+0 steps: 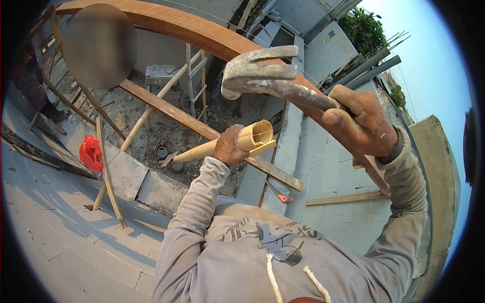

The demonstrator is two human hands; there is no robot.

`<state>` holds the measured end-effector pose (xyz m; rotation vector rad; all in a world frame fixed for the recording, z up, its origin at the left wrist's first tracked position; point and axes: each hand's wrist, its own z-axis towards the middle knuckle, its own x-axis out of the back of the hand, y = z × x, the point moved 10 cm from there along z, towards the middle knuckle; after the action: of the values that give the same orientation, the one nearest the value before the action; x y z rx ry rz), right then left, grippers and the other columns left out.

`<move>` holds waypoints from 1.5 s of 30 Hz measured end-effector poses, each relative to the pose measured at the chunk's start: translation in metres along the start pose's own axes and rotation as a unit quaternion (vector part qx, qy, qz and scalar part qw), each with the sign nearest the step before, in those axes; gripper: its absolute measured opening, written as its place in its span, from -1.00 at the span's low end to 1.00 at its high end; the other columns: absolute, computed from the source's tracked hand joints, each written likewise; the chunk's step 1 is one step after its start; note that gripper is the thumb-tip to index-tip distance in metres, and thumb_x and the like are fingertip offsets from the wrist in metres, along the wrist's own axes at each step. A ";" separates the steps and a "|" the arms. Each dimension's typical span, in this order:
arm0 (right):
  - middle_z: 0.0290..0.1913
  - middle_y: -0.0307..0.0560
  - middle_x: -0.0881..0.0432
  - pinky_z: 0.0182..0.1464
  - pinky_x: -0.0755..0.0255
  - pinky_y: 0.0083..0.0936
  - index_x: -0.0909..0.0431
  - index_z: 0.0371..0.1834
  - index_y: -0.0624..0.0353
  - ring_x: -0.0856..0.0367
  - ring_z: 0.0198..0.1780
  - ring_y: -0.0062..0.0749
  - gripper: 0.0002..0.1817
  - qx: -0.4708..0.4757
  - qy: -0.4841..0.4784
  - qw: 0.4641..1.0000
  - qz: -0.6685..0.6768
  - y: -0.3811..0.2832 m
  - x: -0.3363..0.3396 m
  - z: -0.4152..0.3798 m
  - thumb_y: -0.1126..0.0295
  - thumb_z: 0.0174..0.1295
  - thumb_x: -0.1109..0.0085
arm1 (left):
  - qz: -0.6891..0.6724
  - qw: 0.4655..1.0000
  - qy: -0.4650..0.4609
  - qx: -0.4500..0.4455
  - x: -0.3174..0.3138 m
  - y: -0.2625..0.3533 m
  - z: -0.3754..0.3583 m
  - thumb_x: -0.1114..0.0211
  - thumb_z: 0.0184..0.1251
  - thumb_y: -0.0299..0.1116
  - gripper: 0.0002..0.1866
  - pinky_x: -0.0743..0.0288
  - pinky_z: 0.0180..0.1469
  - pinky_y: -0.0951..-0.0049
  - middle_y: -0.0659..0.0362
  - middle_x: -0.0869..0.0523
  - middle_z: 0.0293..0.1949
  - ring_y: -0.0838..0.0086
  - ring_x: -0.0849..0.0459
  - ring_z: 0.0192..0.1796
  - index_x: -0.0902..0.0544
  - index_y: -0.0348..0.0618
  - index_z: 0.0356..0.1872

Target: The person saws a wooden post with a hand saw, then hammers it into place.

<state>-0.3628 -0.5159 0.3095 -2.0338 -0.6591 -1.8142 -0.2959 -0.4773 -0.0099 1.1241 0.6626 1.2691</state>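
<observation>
My right hand [366, 121] is wrapped round the handle of a worn, whitish-spattered claw hammer [260, 76], raised at the upper right with its claws towards the right. My left hand [230, 146] grips a length of bamboo [197, 151] lower down, near its wide end. That end faces up to the right, hollow, with a split piece [262, 148] along its side. At the bamboo's far end shows a dark, pointed piece I cannot make out. The hammer head is above the bamboo and apart from it.
A wooden plank [172, 112] runs behind my left hand, and a large curved-looking beam [202, 31] crosses above. A saw with an orange handle [285, 199] lies near my torso. A red plastic bag [90, 152] hangs by bamboo poles at left. A person [38, 81] stands far left.
</observation>
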 end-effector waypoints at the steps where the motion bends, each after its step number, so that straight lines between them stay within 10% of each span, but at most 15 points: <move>1: -0.68 -0.18 -0.34 -0.59 -0.26 -0.44 -0.42 -0.42 0.17 -0.35 -0.69 -0.39 -0.52 0.015 0.077 0.993 0.091 -0.008 0.021 0.001 -0.07 0.36 -0.08 | 0.020 1.000 -0.003 -0.006 -0.003 -0.001 0.004 -0.57 -0.23 -0.23 -0.41 -0.46 0.02 0.11 -0.04 -0.62 -0.17 0.01 -0.60 -0.06 -0.54 -0.16 -0.09; 4: -0.63 -0.27 -0.28 -0.60 -0.18 -0.55 -0.40 -0.41 0.20 -0.26 -0.63 -0.63 -0.49 0.024 0.170 0.966 0.191 -0.015 0.038 -0.004 -0.08 0.41 0.01 | 0.049 0.998 -0.004 -0.030 -0.007 0.004 0.011 -0.58 -0.23 -0.21 -0.41 -0.46 0.01 0.12 -0.04 -0.62 -0.18 0.00 -0.59 -0.06 -0.54 -0.15 -0.11; 9: -0.64 0.04 -0.48 -0.51 -0.37 -0.14 -0.46 -0.33 0.14 -0.52 -0.58 -0.01 -0.60 -0.142 -0.159 0.971 -0.109 0.070 -0.074 -0.041 -0.01 0.33 -0.13 | 0.033 0.999 -0.019 0.020 -0.006 0.001 0.004 -0.59 -0.23 -0.23 -0.42 -0.47 0.03 0.12 0.00 -0.63 -0.18 0.03 -0.60 -0.04 -0.54 -0.12 -0.10; 11: -0.63 0.04 -0.48 -0.50 -0.38 -0.15 -0.46 -0.34 0.15 -0.54 -0.58 -0.01 -0.60 -0.148 -0.130 0.975 -0.101 0.069 -0.043 -0.054 0.00 0.34 -0.12 | 0.036 0.997 -0.067 0.002 -0.022 0.004 -0.001 -0.60 -0.27 -0.24 -0.38 -0.48 0.04 0.12 0.00 -0.63 -0.17 0.04 -0.61 -0.04 -0.54 -0.11 -0.08; 23: -0.61 -0.13 -0.39 -0.48 -0.24 -0.42 -0.42 -0.48 0.22 -0.29 -0.58 -0.45 -0.48 -0.263 0.094 0.927 0.252 0.130 -0.167 -0.111 -0.06 0.38 -0.08 | 0.049 0.996 -0.071 0.034 0.021 0.000 0.012 -0.59 -0.08 -0.20 -0.32 -0.53 0.08 0.30 0.09 -0.66 -0.03 0.27 -0.67 0.00 -0.52 -0.13 0.12; 25: -0.63 -0.25 -0.39 -0.53 -0.21 -0.55 -0.40 -0.48 0.17 -0.30 -0.59 -0.62 -0.48 -0.326 0.106 0.795 0.500 0.126 -0.212 -0.104 -0.09 0.40 -0.05 | -0.007 0.998 -0.062 0.019 0.033 0.007 0.010 -0.61 -0.07 -0.24 -0.33 -0.52 0.07 0.37 0.16 -0.65 -0.05 0.39 -0.65 -0.02 -0.52 -0.13 0.11; 30: -0.70 -0.35 -0.34 -0.64 -0.18 -0.68 -0.39 -0.46 0.11 -0.28 -0.70 -0.72 -0.46 -0.222 0.180 0.748 0.599 0.110 -0.213 -0.060 -0.18 0.36 -0.03 | -0.001 0.996 -0.044 0.076 0.061 0.014 -0.007 -0.61 -0.09 -0.33 -0.31 -0.51 0.07 0.43 0.20 -0.65 -0.05 0.46 -0.63 -0.01 -0.47 -0.13 0.13; 36: -0.59 -0.20 -0.33 -0.48 -0.19 -0.48 -0.43 -0.42 0.23 -0.27 -0.54 -0.51 -0.37 -0.050 0.090 0.883 0.458 0.092 -0.190 -0.009 -0.22 0.41 0.12 | -0.035 0.996 0.019 0.084 0.087 0.017 -0.014 -0.61 -0.08 -0.33 -0.28 -0.52 0.12 0.41 0.15 -0.64 0.03 0.42 -0.65 0.03 -0.46 -0.12 0.17; 43: -0.67 -0.24 -0.35 -0.55 -0.25 -0.50 -0.42 -0.31 0.28 -0.38 -0.64 -0.48 -0.44 0.084 0.206 0.812 0.539 0.081 -0.063 -0.013 -0.09 0.45 0.13 | -0.044 0.996 0.031 0.068 0.083 0.014 -0.014 -0.62 -0.13 -0.38 -0.25 -0.52 0.14 0.41 0.18 -0.63 0.02 0.44 -0.64 0.04 -0.46 -0.10 0.18; 45: -0.69 -0.19 -0.32 -0.55 -0.25 -0.45 -0.42 -0.32 0.28 -0.37 -0.66 -0.41 -0.46 0.090 0.220 0.867 0.438 0.076 -0.081 -0.009 -0.08 0.46 0.13 | -0.053 0.996 0.029 0.071 0.082 0.015 -0.015 -0.59 -0.09 -0.42 -0.26 -0.46 0.17 0.45 0.24 -0.60 0.02 0.50 -0.58 0.06 -0.44 -0.11 0.20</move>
<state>-0.3353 -0.5940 0.2346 -1.3456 0.2174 -1.4625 -0.2961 -0.3963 0.0138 1.1546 0.8559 1.1831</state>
